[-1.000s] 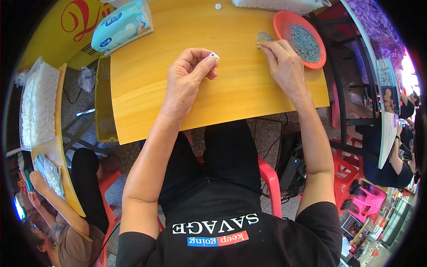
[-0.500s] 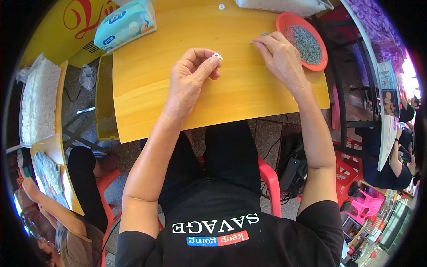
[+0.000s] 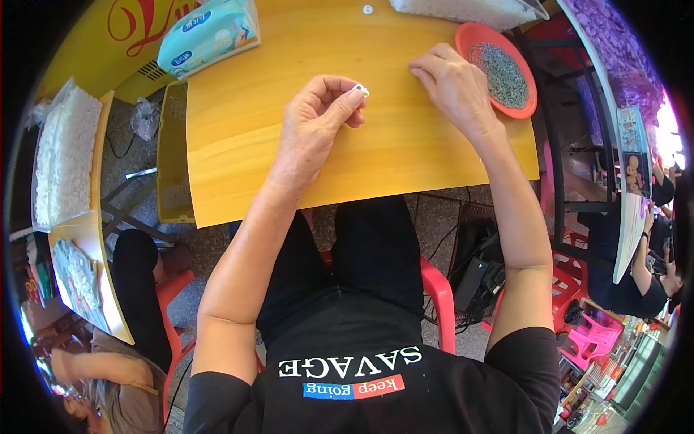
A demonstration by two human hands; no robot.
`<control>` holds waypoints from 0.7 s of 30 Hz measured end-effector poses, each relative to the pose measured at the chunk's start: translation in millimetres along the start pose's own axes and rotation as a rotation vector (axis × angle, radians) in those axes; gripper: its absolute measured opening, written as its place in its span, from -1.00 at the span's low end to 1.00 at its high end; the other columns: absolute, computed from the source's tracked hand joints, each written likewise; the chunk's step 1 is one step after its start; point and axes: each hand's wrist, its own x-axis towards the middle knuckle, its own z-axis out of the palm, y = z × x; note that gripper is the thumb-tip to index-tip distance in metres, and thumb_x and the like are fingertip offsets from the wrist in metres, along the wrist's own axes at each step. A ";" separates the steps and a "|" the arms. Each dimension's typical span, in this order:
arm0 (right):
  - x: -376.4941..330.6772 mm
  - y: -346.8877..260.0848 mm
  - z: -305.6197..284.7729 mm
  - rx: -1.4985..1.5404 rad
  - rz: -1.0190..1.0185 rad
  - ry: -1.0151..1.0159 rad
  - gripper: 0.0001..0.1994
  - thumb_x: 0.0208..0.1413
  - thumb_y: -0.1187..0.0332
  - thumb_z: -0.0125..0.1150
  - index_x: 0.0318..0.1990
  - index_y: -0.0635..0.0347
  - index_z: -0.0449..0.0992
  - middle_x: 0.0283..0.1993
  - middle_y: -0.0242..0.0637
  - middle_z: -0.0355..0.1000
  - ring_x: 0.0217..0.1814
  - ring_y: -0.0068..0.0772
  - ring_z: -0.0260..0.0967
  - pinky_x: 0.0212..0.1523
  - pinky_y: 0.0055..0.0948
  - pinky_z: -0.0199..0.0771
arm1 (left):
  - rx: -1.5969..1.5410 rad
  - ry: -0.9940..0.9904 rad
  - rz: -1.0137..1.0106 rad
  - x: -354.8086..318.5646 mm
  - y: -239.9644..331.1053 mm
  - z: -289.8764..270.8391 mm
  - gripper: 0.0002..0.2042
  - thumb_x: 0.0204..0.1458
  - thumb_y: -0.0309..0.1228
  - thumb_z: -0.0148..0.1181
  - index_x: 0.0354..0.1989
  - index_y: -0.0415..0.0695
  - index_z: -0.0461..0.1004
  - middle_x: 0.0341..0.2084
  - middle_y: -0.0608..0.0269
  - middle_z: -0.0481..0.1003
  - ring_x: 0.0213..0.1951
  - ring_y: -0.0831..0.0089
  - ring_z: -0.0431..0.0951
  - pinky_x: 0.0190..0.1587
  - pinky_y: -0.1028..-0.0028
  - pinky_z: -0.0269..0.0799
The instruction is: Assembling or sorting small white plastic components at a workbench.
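My left hand [image 3: 318, 119] is closed over the yellow table [image 3: 267, 87], pinching a small white plastic clip [image 3: 362, 91] with a round opening between thumb and forefinger. To its right, my right hand [image 3: 455, 87] hovers beside the red plate [image 3: 532, 98], its fingers bent and thumb pressed to the forefinger. Whatever lies in that pinch is hidden or too small to make out. The plate holds a heap of thin grey metal nails [image 3: 502, 76].
A blue tissue pack [image 3: 210, 40] lies at the table's far left. Behind the plate stands a clear bag of white pieces [image 3: 470, 9]; a small white piece [image 3: 367, 9] lies at the far edge. Other people sit at tables on both sides.
A thin metal piece showed at my right fingertips before and is now out of sight; those fingers have curled closer together. My left hand keeps its pinch, the white clip turned slightly.
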 end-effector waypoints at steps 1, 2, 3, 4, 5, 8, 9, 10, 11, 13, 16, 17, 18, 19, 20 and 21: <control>2.4 -0.2 1.3 -0.001 0.001 0.000 -0.89 0.10 0.34 0.21 -0.30 0.14 0.59 -0.26 -0.24 0.48 -0.29 -0.08 0.51 -0.27 -0.20 0.53 | 0.004 0.003 -0.003 0.1 0.1 0.0 -0.81 0.16 -0.38 0.21 -0.18 -0.26 0.47 -0.40 0.29 0.50 -0.39 0.59 0.48 -0.25 0.59 0.41; 5.0 -0.3 2.6 -0.038 -0.002 -0.031 -0.88 0.10 0.34 0.19 -0.32 0.15 0.59 -0.25 -0.23 0.49 -0.29 -0.08 0.51 -0.27 -0.20 0.53 | 0.004 0.004 -0.003 0.0 0.1 0.3 -0.81 0.16 -0.38 0.21 -0.18 -0.26 0.47 -0.40 0.29 0.50 -0.39 0.59 0.48 -0.25 0.59 0.41; 7.3 -0.3 3.7 -0.075 -0.005 -0.064 -0.88 0.11 0.34 0.18 -0.33 0.16 0.59 -0.25 -0.22 0.49 -0.30 -0.08 0.52 -0.26 -0.19 0.53 | 0.002 0.003 -0.002 -0.2 0.3 0.7 -0.81 0.16 -0.38 0.21 -0.18 -0.26 0.47 -0.40 0.29 0.50 -0.39 0.59 0.48 -0.25 0.59 0.41; 9.3 -0.5 4.6 -0.074 -0.006 -0.064 -0.88 0.11 0.34 0.18 -0.33 0.16 0.59 -0.25 -0.22 0.49 -0.30 -0.08 0.52 -0.26 -0.19 0.53 | -0.001 0.003 -0.002 -0.3 0.3 1.1 -0.81 0.16 -0.38 0.21 -0.18 -0.26 0.47 -0.40 0.30 0.50 -0.38 0.59 0.48 -0.25 0.59 0.41; 11.4 -0.9 5.6 -0.100 -0.009 -0.082 -0.87 0.12 0.35 0.15 -0.32 0.18 0.57 -0.25 -0.19 0.49 -0.30 -0.07 0.51 -0.27 -0.18 0.53 | -0.001 0.004 -0.001 -0.4 0.5 1.0 -0.81 0.16 -0.38 0.21 -0.18 -0.26 0.47 -0.40 0.30 0.50 -0.38 0.59 0.48 -0.25 0.59 0.41; 14.1 6.8 9.1 -0.019 -0.032 -0.023 -0.86 0.13 0.35 0.15 -0.27 0.19 0.56 -0.28 -0.16 0.51 -0.33 -0.11 0.51 -0.29 -0.20 0.52 | 0.005 0.009 0.002 -0.5 0.8 1.2 -0.81 0.17 -0.38 0.20 -0.18 -0.27 0.47 -0.41 0.30 0.49 -0.38 0.59 0.48 -0.24 0.58 0.41; 13.6 10.7 9.5 0.088 -0.049 0.054 -0.85 0.13 0.35 0.16 -0.22 0.19 0.56 -0.30 -0.17 0.52 -0.36 -0.17 0.52 -0.31 -0.24 0.51 | 0.002 0.003 0.003 -0.3 0.8 1.8 -0.81 0.17 -0.38 0.20 -0.18 -0.27 0.47 -0.41 0.30 0.49 -0.38 0.59 0.48 -0.24 0.59 0.41; 12.1 14.4 9.9 0.088 -0.052 0.053 -0.85 0.13 0.35 0.16 -0.22 0.19 0.56 -0.30 -0.17 0.52 -0.36 -0.17 0.52 -0.31 -0.24 0.51 | 0.000 -0.003 0.003 -0.2 1.0 2.0 -0.81 0.17 -0.38 0.20 -0.18 -0.27 0.47 -0.41 0.31 0.49 -0.38 0.60 0.48 -0.24 0.59 0.41; 10.8 13.9 7.7 0.379 0.121 0.047 -0.83 0.13 0.35 0.19 -0.18 0.21 0.55 -0.33 -0.23 0.53 -0.39 -0.30 0.49 -0.33 -0.33 0.49 | -0.001 0.001 0.003 -0.3 0.8 1.3 -0.81 0.17 -0.38 0.20 -0.18 -0.27 0.47 -0.41 0.31 0.49 -0.38 0.60 0.48 -0.24 0.59 0.41; 11.6 4.7 -11.6 0.930 0.439 -0.102 -0.74 0.15 0.33 0.26 -0.06 0.25 0.55 -0.33 -0.43 0.50 -0.44 -0.67 0.35 -0.35 -0.60 0.43 | 0.012 -0.019 -0.013 -1.1 1.7 -1.6 -0.84 0.17 -0.42 0.20 -0.17 -0.23 0.47 -0.35 0.29 0.50 -0.34 0.57 0.47 -0.20 0.58 0.40; 0.7 -0.2 -19.0 1.432 0.503 -0.102 -0.74 0.21 0.37 0.20 -0.02 0.33 0.53 -0.26 -0.41 0.49 -0.41 -0.72 0.34 -0.33 -0.65 0.43 | 0.027 -0.006 -0.027 -1.8 3.7 -0.1 -0.84 0.17 -0.41 0.19 -0.16 -0.23 0.47 -0.36 0.28 0.50 -0.34 0.57 0.47 -0.20 0.57 0.40; -1.8 -2.9 -20.8 1.432 0.505 -0.104 -0.74 0.21 0.37 0.20 -0.02 0.33 0.53 -0.26 -0.41 0.49 -0.41 -0.72 0.34 -0.33 -0.65 0.43 | 0.027 -0.004 -0.029 -1.9 4.1 0.2 -0.84 0.17 -0.41 0.19 -0.16 -0.23 0.47 -0.36 0.28 0.50 -0.34 0.57 0.47 -0.20 0.57 0.40; -3.8 -6.2 -22.2 1.555 0.503 -0.117 -0.74 0.23 0.39 0.16 0.00 0.34 0.52 -0.23 -0.37 0.49 -0.39 -0.71 0.34 -0.31 -0.62 0.45 | 0.024 -0.009 -0.019 -2.0 4.4 0.4 -0.83 0.17 -0.41 0.19 -0.16 -0.23 0.47 -0.36 0.28 0.51 -0.34 0.57 0.47 -0.20 0.57 0.40; -5.4 -9.5 -23.0 1.679 0.499 -0.130 -0.75 0.25 0.42 0.13 0.02 0.35 0.51 -0.20 -0.33 0.48 -0.37 -0.70 0.35 -0.30 -0.60 0.47 | 0.022 -0.013 -0.009 -2.2 4.6 0.5 -0.83 0.17 -0.40 0.20 -0.16 -0.23 0.47 -0.36 0.28 0.51 -0.35 0.57 0.48 -0.20 0.58 0.40; -7.1 -11.9 -23.5 1.679 0.501 -0.131 -0.75 0.25 0.42 0.13 0.02 0.35 0.51 -0.20 -0.33 0.48 -0.37 -0.70 0.35 -0.30 -0.60 0.47 | 0.021 -0.013 -0.011 -2.1 4.9 0.9 -0.83 0.17 -0.40 0.20 -0.16 -0.23 0.47 -0.36 0.28 0.51 -0.35 0.57 0.48 -0.20 0.58 0.40; -8.4 -14.4 -23.8 1.744 0.493 -0.137 -0.76 0.25 0.43 0.12 0.01 0.35 0.50 -0.19 -0.31 0.48 -0.36 -0.70 0.36 -0.28 -0.58 0.48 | 0.019 -0.019 -0.007 -2.0 5.2 1.2 -0.83 0.17 -0.39 0.20 -0.17 -0.23 0.47 -0.36 0.27 0.51 -0.35 0.57 0.48 -0.20 0.58 0.40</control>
